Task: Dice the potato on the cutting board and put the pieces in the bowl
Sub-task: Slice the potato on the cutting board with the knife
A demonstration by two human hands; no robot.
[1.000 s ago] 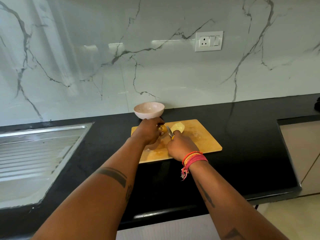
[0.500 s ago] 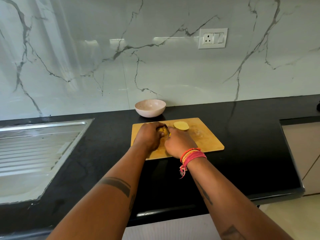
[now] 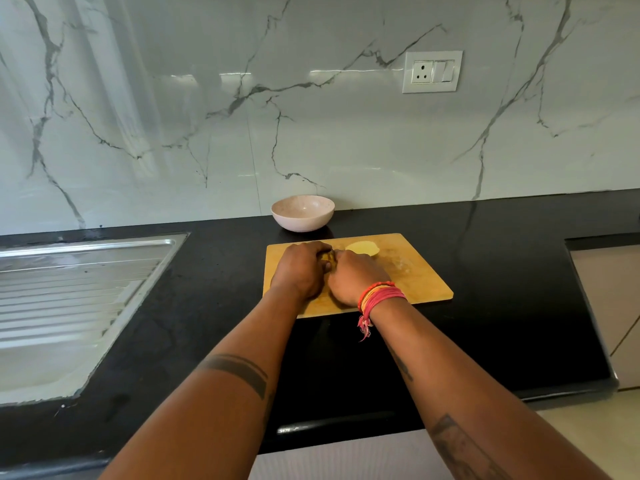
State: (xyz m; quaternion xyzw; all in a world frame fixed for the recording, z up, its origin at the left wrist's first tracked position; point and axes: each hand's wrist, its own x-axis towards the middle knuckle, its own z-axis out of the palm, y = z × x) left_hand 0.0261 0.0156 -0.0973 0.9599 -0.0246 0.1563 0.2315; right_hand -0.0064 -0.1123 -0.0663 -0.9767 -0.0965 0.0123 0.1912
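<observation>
Potato half (image 3: 363,247) lies cut face up near the far edge of the cutting board (image 3: 415,275), just behind the right hand (image 3: 356,280). Left hand (image 3: 302,270) curls over the other potato piece (image 3: 330,258) on the board. The right hand is closed, probably on a knife, which stays hidden. Bowl (image 3: 303,213) stands just behind the board.

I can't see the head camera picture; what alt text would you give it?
Two hands, left hand and right hand, meet over a potato piece on a wooden cutting board on a black counter. A cut potato half lies just beyond them, a pink bowl behind the board.
</observation>
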